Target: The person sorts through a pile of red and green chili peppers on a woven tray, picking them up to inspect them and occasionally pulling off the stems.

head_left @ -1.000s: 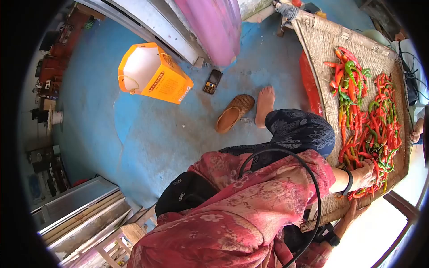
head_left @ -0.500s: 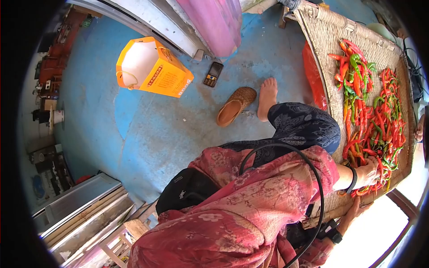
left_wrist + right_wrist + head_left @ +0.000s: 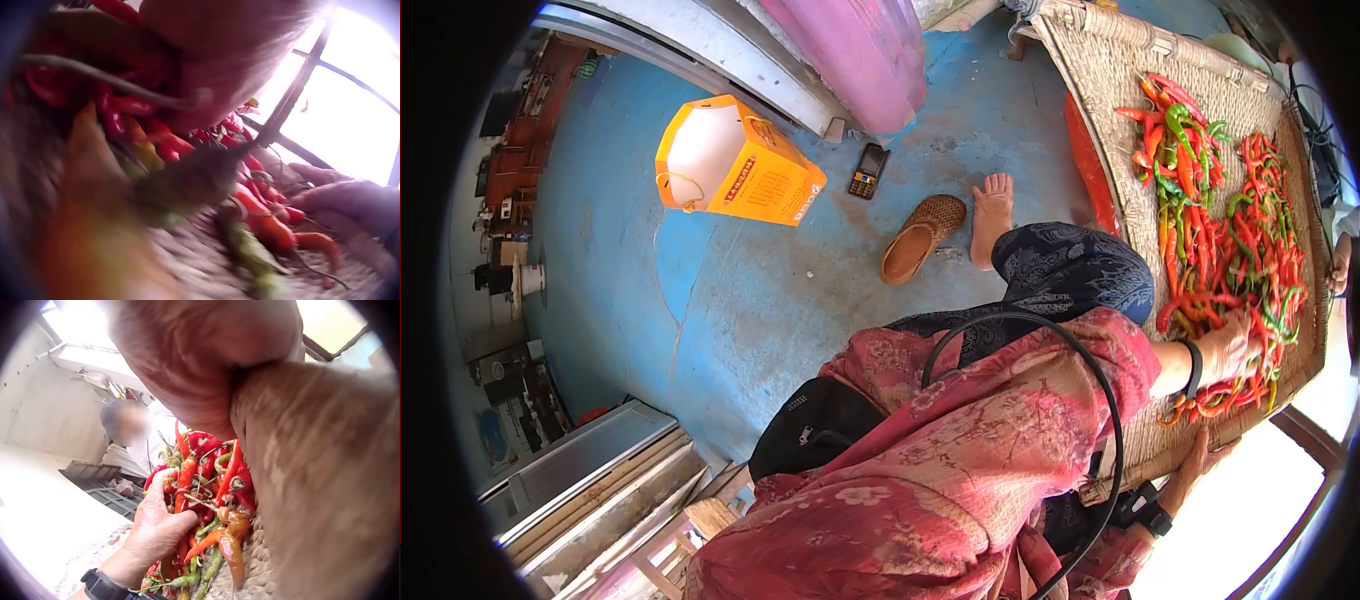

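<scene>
A woven tray (image 3: 1090,60) bears many red and green chili peppers (image 3: 1250,230). In the head view my left hand (image 3: 1226,345), with a black band on its wrist, reaches into the lower part of the pile. The right wrist view shows its thumb and index finger bent around several chilies beside the palm. Blurred peppers and part of that hand fill the left wrist view. My right hand (image 3: 1192,470) rests at the tray's near edge, thumb spread from the fingers. Its fingers (image 3: 331,194) lie by the peppers in the left wrist view.
An orange paper box (image 3: 745,170), a mobile phone (image 3: 867,171) and a woven clog (image 3: 922,238) are on the blue floor. A red bag (image 3: 1090,165) shows under the tray. Another person's hand (image 3: 1340,265) is at its far side, and a black cable crosses my sleeve.
My left hand has moved slightly up into the pile, and the chilies near it have shifted. My right hand stays at the tray's edge. The head view has tilted a little.
</scene>
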Available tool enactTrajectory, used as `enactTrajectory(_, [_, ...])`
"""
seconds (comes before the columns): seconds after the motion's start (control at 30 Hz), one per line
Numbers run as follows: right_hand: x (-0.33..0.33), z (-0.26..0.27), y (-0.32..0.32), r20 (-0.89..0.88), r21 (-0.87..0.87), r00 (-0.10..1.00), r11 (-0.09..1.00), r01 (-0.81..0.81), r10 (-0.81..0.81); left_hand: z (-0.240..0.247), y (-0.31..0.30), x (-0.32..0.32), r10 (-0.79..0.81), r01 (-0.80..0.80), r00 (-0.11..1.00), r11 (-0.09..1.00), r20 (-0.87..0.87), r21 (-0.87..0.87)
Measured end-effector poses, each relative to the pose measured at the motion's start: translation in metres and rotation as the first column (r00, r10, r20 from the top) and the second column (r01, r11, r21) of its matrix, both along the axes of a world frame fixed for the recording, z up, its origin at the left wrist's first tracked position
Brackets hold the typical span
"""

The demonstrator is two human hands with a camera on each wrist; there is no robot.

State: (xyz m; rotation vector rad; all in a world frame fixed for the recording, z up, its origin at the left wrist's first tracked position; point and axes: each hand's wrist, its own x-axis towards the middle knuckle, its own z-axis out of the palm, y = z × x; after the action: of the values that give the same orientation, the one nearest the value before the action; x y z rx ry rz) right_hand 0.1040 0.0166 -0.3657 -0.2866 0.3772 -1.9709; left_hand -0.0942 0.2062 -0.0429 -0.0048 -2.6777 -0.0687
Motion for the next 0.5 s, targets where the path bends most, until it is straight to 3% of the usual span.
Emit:
enactTrajectory(0.03, [-0.012,0.035,0.027,-0.368,0.198,0.93,0.976,0.094,-0.014,-0.001,-0.006,-0.005,0.013,-0.013,1.0,1.0,0.003,0.005])
enactTrajectory(0.07, [-0.028,0.085,0.073,-0.854,0.387,0.492,0.841,0.378,0.172,-0.003,-0.013,-0.011,0.025,-0.025,1.0,1.0,0.007,0.015])
enactTrajectory(0.1, [-0.056,0.139,0.133,-0.909,0.414,0.217,0.705,0.575,0.356,-0.005,-0.021,-0.017,0.043,-0.043,0.999,0.999,0.012,0.025])
enactTrajectory(0.13, [-0.087,0.207,0.209,-0.902,0.382,0.154,0.582,0.718,0.403,-0.007,-0.029,-0.023,0.059,-0.059,0.998,0.998,0.012,0.03])
enactTrajectory(0.17, [-0.121,0.26,0.286,-0.892,0.345,0.154,0.418,0.84,0.425,-0.009,-0.038,-0.027,0.078,-0.078,0.997,0.996,0.015,0.04])
enactTrajectory(0.27, [-0.162,0.331,0.399,-0.936,0.293,0.252,0.148,0.945,0.244,-0.007,-0.077,-0.051,0.128,-0.128,0.992,0.986,0.003,0.104])
enactTrajectory(0.3, [-0.163,0.329,0.405,-0.941,0.298,0.268,0.128,0.946,0.208,-0.011,-0.094,-0.063,0.151,-0.148,0.989,0.978,-0.009,0.145])
enactTrajectory(0.33, [-0.161,0.325,0.406,-0.938,0.308,0.278,0.133,0.942,0.208,0.013,-0.117,-0.036,0.144,-0.145,0.989,0.966,0.022,0.212])
enactTrajectory(0.37, [-0.177,0.309,0.43,-0.891,0.239,0.179,0.096,0.966,0.418,0.019,-0.136,-0.032,0.054,-0.03,0.996,0.943,-0.066,0.331])
enactTrajectory(0.4, [-0.166,0.323,0.417,-0.902,0.238,0.18,0.103,0.966,0.393,0.021,-0.147,-0.035,0.147,-0.13,0.988,0.958,-0.048,0.257])
enactTrajectory(0.43, [-0.155,0.338,0.404,-0.912,0.237,0.182,0.111,0.965,0.368,-0.011,-0.166,-0.064,0.251,-0.213,0.947,0.958,-0.202,0.193])
enactTrajectory(0.47, [-0.15,0.344,0.395,-0.909,0.218,0.177,0.069,0.973,0.377,0.018,-0.173,-0.035,0.191,-0.172,0.976,0.971,-0.104,0.168])
enactTrajectory(0.5, [-0.148,0.349,0.392,-0.905,0.29,0.262,0.035,0.957,0.336,0.01,-0.184,-0.044,0.271,-0.266,0.963,0.947,-0.002,0.18])
